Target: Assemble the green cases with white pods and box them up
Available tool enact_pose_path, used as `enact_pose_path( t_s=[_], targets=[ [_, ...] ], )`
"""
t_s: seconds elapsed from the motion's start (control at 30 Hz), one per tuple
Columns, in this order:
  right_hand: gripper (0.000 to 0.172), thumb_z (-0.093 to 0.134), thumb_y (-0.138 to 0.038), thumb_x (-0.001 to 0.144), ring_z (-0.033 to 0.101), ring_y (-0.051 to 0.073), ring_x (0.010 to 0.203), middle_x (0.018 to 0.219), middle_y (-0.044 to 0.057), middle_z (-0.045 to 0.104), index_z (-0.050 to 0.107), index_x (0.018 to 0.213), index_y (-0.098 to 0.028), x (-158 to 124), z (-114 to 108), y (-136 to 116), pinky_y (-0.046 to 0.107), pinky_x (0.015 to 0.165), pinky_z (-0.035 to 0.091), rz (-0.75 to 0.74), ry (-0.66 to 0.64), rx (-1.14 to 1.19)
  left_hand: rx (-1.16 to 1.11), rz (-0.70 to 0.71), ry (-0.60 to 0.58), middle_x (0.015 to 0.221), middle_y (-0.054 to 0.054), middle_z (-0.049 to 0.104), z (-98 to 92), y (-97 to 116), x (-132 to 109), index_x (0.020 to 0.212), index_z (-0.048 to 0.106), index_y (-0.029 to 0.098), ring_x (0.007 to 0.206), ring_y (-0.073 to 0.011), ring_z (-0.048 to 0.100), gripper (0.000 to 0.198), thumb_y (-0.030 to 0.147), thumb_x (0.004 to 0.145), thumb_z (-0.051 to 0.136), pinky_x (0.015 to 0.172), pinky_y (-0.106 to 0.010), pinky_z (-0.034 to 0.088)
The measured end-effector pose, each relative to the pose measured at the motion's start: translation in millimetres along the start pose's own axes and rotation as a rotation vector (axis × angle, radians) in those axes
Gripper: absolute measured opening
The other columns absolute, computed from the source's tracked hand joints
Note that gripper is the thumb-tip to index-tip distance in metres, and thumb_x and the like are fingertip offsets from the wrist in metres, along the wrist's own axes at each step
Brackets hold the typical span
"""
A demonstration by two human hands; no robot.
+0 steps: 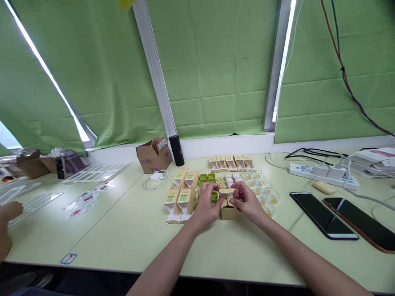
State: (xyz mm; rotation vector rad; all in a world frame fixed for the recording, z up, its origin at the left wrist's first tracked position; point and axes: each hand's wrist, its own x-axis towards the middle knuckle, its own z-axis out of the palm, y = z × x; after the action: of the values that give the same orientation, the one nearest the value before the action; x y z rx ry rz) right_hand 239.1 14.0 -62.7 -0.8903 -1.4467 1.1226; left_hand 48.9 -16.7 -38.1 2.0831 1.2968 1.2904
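Observation:
Both my hands meet over a small tan cardboard box (228,211) standing on the pale green table (129,230). My left hand (207,204) and my right hand (247,201) pinch the ends of the box's lid flap (226,191), fingers closed on it. Behind and left stand several tan boxes with green labels (182,196). Small green trays (207,178) and white pieces (230,177) lie just beyond my hands. Clear cups with yellow contents (265,192) sit to the right, and a row of open tan boxes (232,163) stands farther back.
Two phones (324,214) lie flat at the right, beside a power strip (322,170) with cables. A brown carton (153,155), a black cylinder (177,150) and a white charger (156,176) stand at the back. Another person's hand (8,216) shows at the left edge near clear trays (92,172).

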Motion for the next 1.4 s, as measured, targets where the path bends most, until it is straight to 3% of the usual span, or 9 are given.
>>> enact_pose_path(
  t_s=[0.13,0.23,0.37,0.47,0.67,0.93,1.1,1.4],
  targets=[
    [0.039,0.075,-0.029,0.07,0.042,0.012,0.059,0.072,-0.008,0.045,0.058,0.104,-0.025,0.7,-3.3,-8.1,0.024,0.053,0.035,-0.002,-0.024,0.004,0.036,0.016,-0.01,0.112,-0.009,0.054,-0.8,-0.1,0.6,0.099,0.063,0.023,0.113,-0.0288,0.053,0.017,0.011,0.087,0.062,0.099,-0.045,0.047],
    [0.027,0.073,-0.033,0.073,0.041,0.013,0.06,0.07,-0.006,0.044,0.064,0.096,-0.024,1.0,-8.5,-18.6,0.025,0.053,0.033,-0.019,-0.046,-0.017,0.054,0.051,-0.014,0.108,-0.007,0.056,-1.9,0.2,1.2,0.095,0.062,0.023,0.113,-0.0286,0.053,0.022,0.005,0.083,0.059,0.098,-0.044,0.045],
    [0.023,0.072,-0.045,0.08,0.04,0.014,0.061,0.069,-0.002,0.047,0.07,0.086,-0.023,-0.8,-14.4,-30.6,0.027,0.055,0.031,-0.067,-0.045,-0.035,0.074,0.094,-0.031,0.1,-0.005,0.063,-3.4,2.0,2.6,0.091,0.06,0.024,0.11,-0.0288,0.052,0.02,0.006,0.083,0.058,0.097,-0.045,0.044],
    [0.021,0.074,-0.044,0.078,0.043,0.016,0.065,0.071,0.0,0.051,0.072,0.079,-0.023,-3.7,-14.6,-34.9,0.03,0.061,0.035,-0.134,-0.05,-0.096,0.083,0.107,-0.028,0.098,-0.005,0.066,-3.5,3.4,3.2,0.09,0.06,0.024,0.109,-0.0289,0.052,0.019,0.007,0.084,0.058,0.096,-0.046,0.043],
    [0.01,0.077,-0.031,0.071,0.046,0.018,0.071,0.07,-0.002,0.051,0.07,0.075,-0.024,-5.8,-12.2,-34.1,0.03,0.067,0.036,-0.14,-0.083,-0.188,0.099,0.155,-0.02,0.1,-0.005,0.069,-6.1,5.6,1.0,0.092,0.061,0.026,0.109,-0.0297,0.051,0.02,0.008,0.085,0.057,0.097,-0.047,0.042],
    [0.007,0.073,-0.027,0.071,0.046,0.019,0.071,0.068,-0.002,0.051,0.066,0.073,-0.024,-5.8,-12.3,-31.8,0.031,0.069,0.035,-0.124,-0.098,-0.19,0.106,0.311,-0.048,0.11,-0.01,0.068,-17.2,8.8,-5.7,0.099,0.065,0.024,0.113,-0.032,0.048,0.013,0.019,0.087,0.061,0.102,-0.051,0.04],
    [0.005,0.071,-0.023,0.07,0.046,0.019,0.07,0.067,-0.002,0.052,0.066,0.07,-0.024,-6.9,-11.4,-33.7,0.031,0.068,0.036,-0.125,-0.098,-0.21,0.158,0.31,-0.079,0.108,-0.011,0.067,-17.2,10.7,-7.0,0.098,0.068,0.025,0.115,-0.0338,0.047,0.011,0.025,0.088,0.066,0.099,-0.051,0.042],
    [0.007,0.07,-0.024,0.07,0.045,0.019,0.07,0.067,-0.001,0.052,0.064,0.066,-0.023,-6.4,-11.6,-32.7,0.031,0.068,0.035,-0.103,-0.143,-0.199,0.191,0.362,-0.076,0.101,-0.009,0.066,-16.3,9.8,-7.4,0.094,0.065,0.025,0.106,-0.0321,0.047,0.011,0.018,0.085,0.066,0.091,-0.048,0.044]
  ],
)
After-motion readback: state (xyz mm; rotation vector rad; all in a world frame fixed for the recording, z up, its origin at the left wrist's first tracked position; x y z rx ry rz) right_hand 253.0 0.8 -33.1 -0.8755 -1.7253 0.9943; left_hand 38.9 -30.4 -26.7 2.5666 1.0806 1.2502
